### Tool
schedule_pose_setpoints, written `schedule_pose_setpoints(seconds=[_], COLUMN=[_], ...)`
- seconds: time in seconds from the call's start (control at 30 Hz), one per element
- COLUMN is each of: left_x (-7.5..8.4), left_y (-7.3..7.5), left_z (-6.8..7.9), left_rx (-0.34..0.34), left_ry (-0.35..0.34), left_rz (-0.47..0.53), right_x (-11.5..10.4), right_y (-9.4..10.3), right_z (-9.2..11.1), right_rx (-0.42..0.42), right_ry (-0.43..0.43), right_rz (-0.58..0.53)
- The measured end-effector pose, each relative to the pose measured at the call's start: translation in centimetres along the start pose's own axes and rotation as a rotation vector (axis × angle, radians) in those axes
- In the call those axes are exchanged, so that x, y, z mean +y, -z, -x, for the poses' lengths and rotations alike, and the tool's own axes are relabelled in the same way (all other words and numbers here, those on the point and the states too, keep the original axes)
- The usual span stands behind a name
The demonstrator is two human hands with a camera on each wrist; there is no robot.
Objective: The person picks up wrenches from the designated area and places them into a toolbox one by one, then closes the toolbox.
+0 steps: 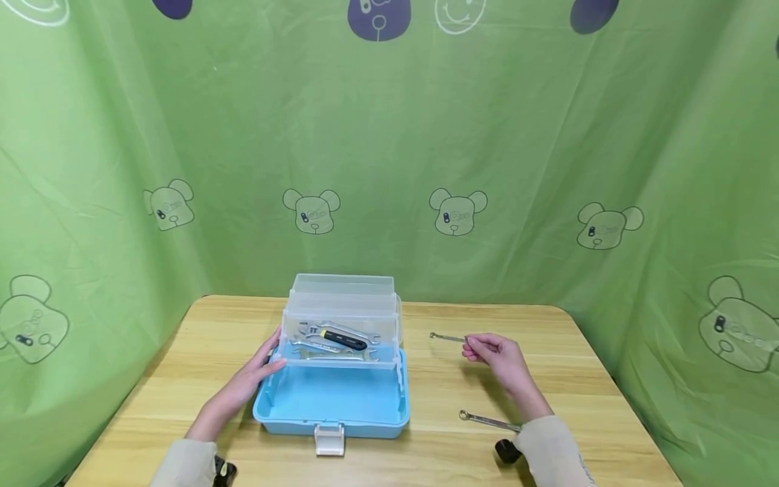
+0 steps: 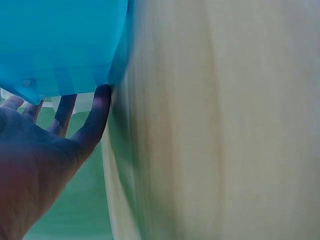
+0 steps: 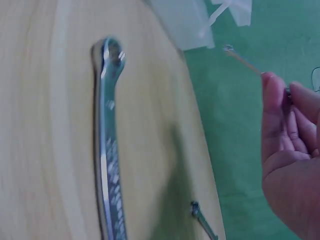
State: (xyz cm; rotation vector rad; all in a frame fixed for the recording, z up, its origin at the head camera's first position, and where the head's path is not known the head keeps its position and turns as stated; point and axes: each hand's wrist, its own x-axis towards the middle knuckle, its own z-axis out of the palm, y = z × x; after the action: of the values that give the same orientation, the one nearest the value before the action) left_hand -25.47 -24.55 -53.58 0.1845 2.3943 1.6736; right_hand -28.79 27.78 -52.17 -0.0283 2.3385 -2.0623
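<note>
A blue toolbox (image 1: 331,427) stands on the table with its clear upper tray (image 1: 341,314) raised. Several wrenches (image 1: 316,343) and a black-and-yellow handled tool (image 1: 343,339) lie in that tray. My left hand (image 1: 249,379) rests on the box's left side with extended fingers; the left wrist view shows the fingers (image 2: 95,117) touching the blue wall (image 2: 60,45). To the right of the box, my right hand (image 1: 496,358) pinches one end of a small combination wrench (image 1: 447,337) above the table. Its far end points left toward the box.
A larger wrench (image 1: 489,421) lies on the wooden table (image 1: 438,460) near my right sleeve. In the right wrist view, another wrench (image 3: 202,220) lies near the table's edge. A white latch (image 1: 329,441) hangs down at the box's front. Green cloth (image 1: 389,135) surrounds the table.
</note>
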Motion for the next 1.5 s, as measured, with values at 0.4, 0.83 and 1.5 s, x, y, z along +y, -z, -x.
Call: schedule_pose_setpoints(seconds=[0.4, 0.83, 1.5], left_x=[0.1, -0.2, -0.1], left_y=[0.0, 0.0, 0.0], left_z=[0.1, -0.1, 0.0], left_rx=[0.005, -0.002, -0.003], left_ry=[0.002, 0.009, 0.002], left_rz=[-0.007, -0.012, -0.014], right_x=[-2.3, -3.4, -5.8], right_y=[-1.4, -2.7, -8.8], right_z=[0.7, 0.7, -2.7], right_rx=[-0.052, -0.061, -0.065], right_ry=[0.209, 0.196, 0.151], right_rz=[-0.334, -0.348, -0.128])
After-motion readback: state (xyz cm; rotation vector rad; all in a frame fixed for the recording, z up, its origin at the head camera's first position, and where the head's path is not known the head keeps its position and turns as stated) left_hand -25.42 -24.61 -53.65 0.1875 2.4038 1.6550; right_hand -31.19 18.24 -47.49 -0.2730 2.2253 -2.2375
